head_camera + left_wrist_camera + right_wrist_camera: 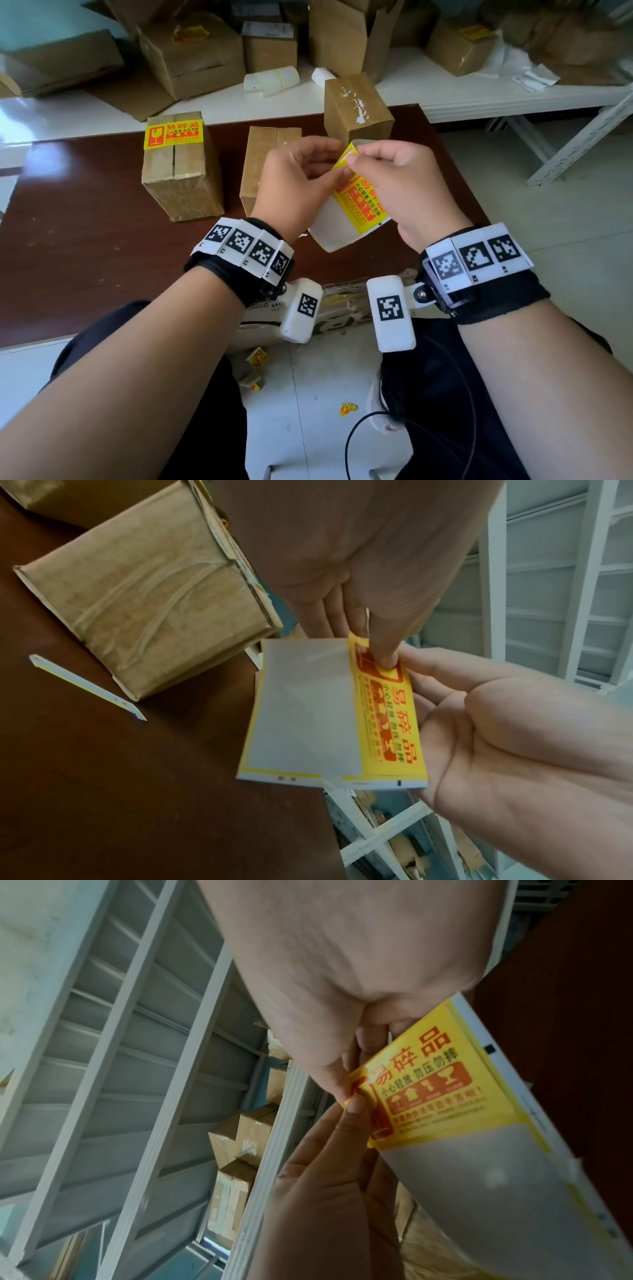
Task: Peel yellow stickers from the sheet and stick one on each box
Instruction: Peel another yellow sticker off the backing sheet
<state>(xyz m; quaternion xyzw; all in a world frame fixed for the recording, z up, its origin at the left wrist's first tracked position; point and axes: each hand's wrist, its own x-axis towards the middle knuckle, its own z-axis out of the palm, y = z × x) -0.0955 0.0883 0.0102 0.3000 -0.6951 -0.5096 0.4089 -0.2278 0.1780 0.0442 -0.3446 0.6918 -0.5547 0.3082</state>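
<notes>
Cardboard boxes stand on the dark counter (85, 219); one box (181, 164), centre left of frame, already wears a sticker. At centre, the left hand (294, 181) grips the sheet (337, 226) while the right hand (407, 185) pinches the yellow sticker (359, 202) at its upper corner. Peeling is beginning; next comes a steady pull clear, then the bare box (356, 109).

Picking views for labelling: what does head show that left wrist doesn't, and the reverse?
Head only: the stickered box on the brown table, the tall taped box behind the hands, more cartons on the white shelf, sticker scraps on the floor.

Left wrist only: a thin backing strip lying on the table, and the sheet's bare peeled area.

Both: left hand and right hand pinching the yellow sticker at its corner on the sheet, and the plain box beside them.
</notes>
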